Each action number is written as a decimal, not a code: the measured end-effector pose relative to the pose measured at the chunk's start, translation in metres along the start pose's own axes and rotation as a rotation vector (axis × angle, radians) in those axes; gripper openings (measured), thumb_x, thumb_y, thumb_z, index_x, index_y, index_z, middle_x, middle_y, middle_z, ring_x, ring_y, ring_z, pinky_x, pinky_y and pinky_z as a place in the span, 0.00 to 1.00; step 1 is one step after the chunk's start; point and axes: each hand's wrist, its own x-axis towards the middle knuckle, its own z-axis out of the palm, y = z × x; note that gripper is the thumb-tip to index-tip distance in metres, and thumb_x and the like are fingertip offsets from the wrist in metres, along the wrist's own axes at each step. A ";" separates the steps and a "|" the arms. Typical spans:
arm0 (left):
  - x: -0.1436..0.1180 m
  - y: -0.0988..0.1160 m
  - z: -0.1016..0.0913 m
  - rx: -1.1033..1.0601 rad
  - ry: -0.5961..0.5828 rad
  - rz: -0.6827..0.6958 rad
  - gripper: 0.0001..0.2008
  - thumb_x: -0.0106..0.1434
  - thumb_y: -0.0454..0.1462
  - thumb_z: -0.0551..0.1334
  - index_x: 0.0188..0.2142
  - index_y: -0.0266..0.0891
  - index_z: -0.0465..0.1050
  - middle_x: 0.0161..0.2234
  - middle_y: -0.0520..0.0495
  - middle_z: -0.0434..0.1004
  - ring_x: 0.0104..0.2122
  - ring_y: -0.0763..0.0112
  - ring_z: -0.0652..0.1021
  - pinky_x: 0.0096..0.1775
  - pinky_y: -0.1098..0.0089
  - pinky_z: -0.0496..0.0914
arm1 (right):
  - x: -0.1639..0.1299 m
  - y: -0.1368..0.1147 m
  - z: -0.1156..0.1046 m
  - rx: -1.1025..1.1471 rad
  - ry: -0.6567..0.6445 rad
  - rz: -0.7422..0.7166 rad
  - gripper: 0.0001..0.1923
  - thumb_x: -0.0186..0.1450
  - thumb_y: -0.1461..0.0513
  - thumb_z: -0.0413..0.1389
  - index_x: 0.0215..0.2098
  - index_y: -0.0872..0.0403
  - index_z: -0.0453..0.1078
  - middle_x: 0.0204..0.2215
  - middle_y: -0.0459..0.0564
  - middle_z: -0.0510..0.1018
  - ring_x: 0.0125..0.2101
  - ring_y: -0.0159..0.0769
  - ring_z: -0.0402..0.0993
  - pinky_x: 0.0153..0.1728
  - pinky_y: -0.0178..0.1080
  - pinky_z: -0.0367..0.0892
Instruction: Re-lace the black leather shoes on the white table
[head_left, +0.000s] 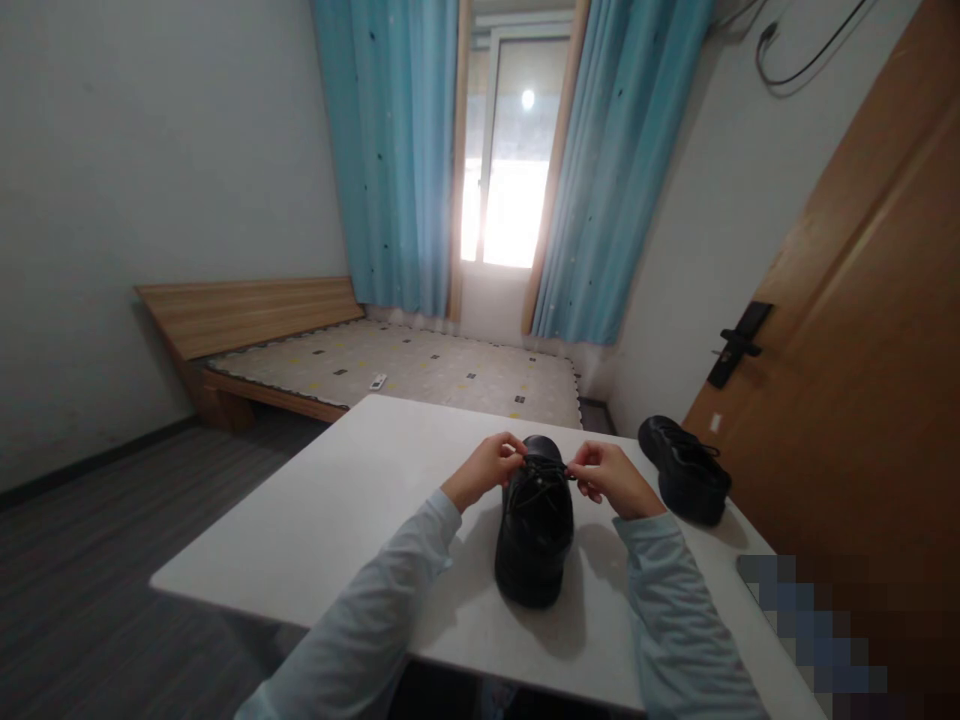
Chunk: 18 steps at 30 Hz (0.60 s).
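Both hands, left hand and right hand, pinched laces on the black shoe mid white table; second shoe at two o'clock near the edge, bare floor at nine.

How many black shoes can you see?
2. One black shoe sits in the middle of the white table, with the left hand and right hand pinching its laces. The other shoe sits at the table's right edge, untouched.

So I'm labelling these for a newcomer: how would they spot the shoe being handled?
On the white table, two black shoes stand. The handled shoe is in the middle, between both hands; the other shoe sits alone near the door-side edge.
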 end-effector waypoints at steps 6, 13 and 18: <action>-0.003 0.007 0.006 -0.258 -0.031 -0.166 0.05 0.56 0.30 0.57 0.33 0.32 0.70 0.21 0.54 0.67 0.18 0.84 0.69 0.23 0.81 0.65 | 0.001 0.000 -0.001 0.221 -0.053 0.122 0.11 0.46 0.62 0.61 0.26 0.57 0.66 0.18 0.42 0.72 0.15 0.25 0.68 0.11 0.26 0.61; 0.000 0.004 0.008 -0.208 0.015 -0.052 0.09 0.52 0.35 0.65 0.28 0.30 0.70 0.22 0.51 0.70 0.19 0.82 0.72 0.25 0.78 0.70 | 0.006 0.004 0.005 0.058 -0.066 0.106 0.18 0.48 0.53 0.63 0.23 0.56 0.63 0.13 0.39 0.67 0.09 0.23 0.62 0.08 0.27 0.57; 0.003 0.001 0.003 0.080 -0.020 0.048 0.07 0.53 0.36 0.63 0.30 0.32 0.72 0.23 0.51 0.72 0.22 0.78 0.73 0.24 0.76 0.71 | 0.007 0.005 0.005 0.036 -0.097 0.123 0.18 0.49 0.53 0.62 0.22 0.55 0.61 0.12 0.37 0.65 0.09 0.23 0.61 0.09 0.27 0.56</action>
